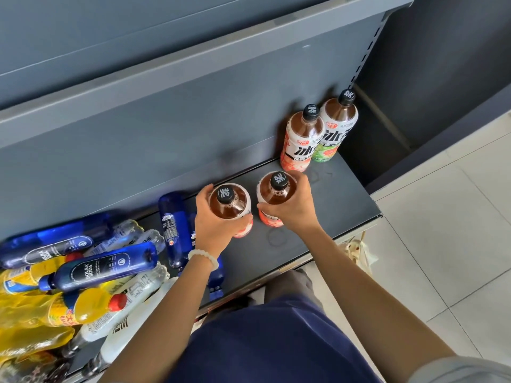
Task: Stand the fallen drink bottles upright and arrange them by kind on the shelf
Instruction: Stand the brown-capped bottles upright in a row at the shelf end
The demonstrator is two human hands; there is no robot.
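Each hand (pixel 213 228) (pixel 293 208) grips an apparently upright tea bottle (pixel 231 203) (pixel 275 190).

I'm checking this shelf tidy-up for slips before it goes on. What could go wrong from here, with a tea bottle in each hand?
1. The left hand and right hand each grip a tea bottle near its top, so either bottle might tip when set down.
2. The two standing tea bottles stand close by at the back; the right-hand bottle may knock them.
3. The loose pile of fallen bottles beside the left forearm could roll if brushed.
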